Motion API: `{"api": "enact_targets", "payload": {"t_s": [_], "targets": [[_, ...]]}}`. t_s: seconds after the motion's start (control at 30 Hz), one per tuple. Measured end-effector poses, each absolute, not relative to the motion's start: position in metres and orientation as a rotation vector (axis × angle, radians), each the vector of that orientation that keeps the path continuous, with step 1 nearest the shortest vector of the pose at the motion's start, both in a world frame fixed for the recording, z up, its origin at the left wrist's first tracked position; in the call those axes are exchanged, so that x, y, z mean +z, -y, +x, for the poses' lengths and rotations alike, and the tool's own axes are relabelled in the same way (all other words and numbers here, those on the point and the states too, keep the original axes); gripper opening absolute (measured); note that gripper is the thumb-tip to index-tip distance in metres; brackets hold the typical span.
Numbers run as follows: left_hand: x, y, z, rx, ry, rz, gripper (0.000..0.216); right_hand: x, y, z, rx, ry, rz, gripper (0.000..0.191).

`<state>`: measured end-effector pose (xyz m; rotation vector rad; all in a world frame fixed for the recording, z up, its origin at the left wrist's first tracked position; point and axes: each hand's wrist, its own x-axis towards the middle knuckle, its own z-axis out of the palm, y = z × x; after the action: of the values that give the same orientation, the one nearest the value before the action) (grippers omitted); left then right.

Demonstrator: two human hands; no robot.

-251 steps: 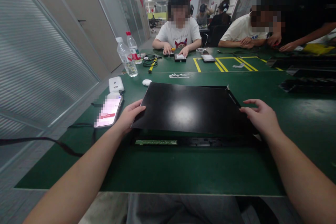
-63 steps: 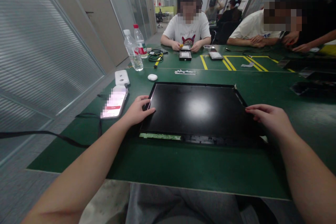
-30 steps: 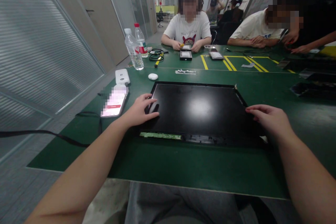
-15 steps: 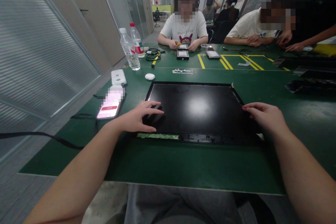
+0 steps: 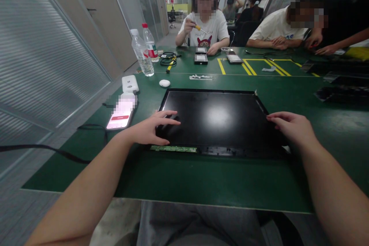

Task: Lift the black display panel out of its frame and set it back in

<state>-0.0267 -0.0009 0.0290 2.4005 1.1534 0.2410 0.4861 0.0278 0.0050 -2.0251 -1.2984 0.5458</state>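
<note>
A flat black LCD screen panel (image 5: 213, 123) lies on the green table in front of me, a bright reflection at its middle. Along its near edge runs a narrow green circuit board (image 5: 173, 149). My left hand (image 5: 152, 127) rests at the panel's left edge, fingers spread over the surface, holding nothing. At the right edge, my right hand (image 5: 292, 127) has thumb and forefinger pinched together against the rim. Whatever lies between those fingertips is too small to make out.
Left of the panel are a phone (image 5: 121, 113), a white power bank (image 5: 130, 83), a white earbud case (image 5: 164, 83) and water bottles (image 5: 143, 54). Across the table a person holds a yellow-handled screwdriver (image 5: 198, 27) above hard drives (image 5: 201, 59). Dark parts (image 5: 337, 94) lie at right.
My hands and the panel stay practically where they were. The person opposite has raised the screwdriver from the hard drives to chest height.
</note>
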Motion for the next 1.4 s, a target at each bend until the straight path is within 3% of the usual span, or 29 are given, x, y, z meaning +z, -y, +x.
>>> {"api": "enact_targets", "payload": {"t_s": [0.93, 1.4], "targets": [[0.026, -0.001, -0.023, 0.306, -1.177, 2.404, 0.059, 0.008, -0.025, 0.484, 0.511, 1.339, -2.057, 0.031], [0.002, -0.019, -0.035, 0.561, -1.789, 2.318, 0.063, 0.003, -0.027, 0.489, 0.529, 1.335, -2.019, 0.031]]}}
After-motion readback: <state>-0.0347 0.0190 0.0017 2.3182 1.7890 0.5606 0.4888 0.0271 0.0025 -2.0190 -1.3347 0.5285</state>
